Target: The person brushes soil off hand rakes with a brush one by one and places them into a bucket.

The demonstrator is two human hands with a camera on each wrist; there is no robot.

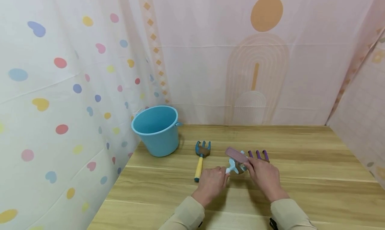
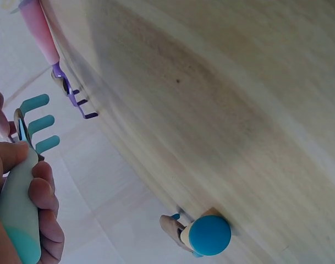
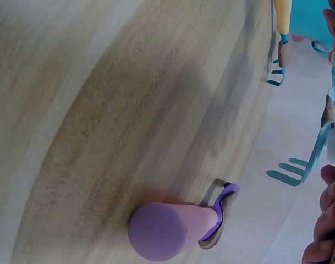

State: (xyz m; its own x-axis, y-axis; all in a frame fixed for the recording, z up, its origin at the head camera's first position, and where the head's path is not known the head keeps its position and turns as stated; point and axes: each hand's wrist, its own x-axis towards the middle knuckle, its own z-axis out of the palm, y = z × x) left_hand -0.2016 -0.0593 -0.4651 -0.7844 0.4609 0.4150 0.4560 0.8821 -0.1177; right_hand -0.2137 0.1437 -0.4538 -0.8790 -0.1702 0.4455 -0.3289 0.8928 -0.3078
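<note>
My left hand [image 1: 212, 183] [image 2: 49, 220] grips the pale handle [image 2: 20, 206] of a small light-blue rake [image 1: 232, 165] [image 3: 320, 144], held up off the table with a brown patch on its head. The right hand [image 1: 265, 176] [image 3: 328, 220] pinches a flat mauve piece [image 1: 236, 154] that lies over the rake's head; whether they touch is unclear. Left of the hands lies a rake with a yellow handle [image 1: 199, 168] and blue tines. A purple rake [image 1: 258, 154] [image 2: 39, 30] with a pink handle [image 3: 193, 221] lies behind the right hand, partly hidden in the head view.
A light-blue bucket [image 1: 162, 141] stands at the table's back left, close to the dotted curtain [image 1: 69, 99]. Behind the wooden table [image 1: 318, 176], a pale pink curtain [image 1: 195, 73] hangs along its back edge. More patterned cloth [image 1: 361, 123] hangs at the right.
</note>
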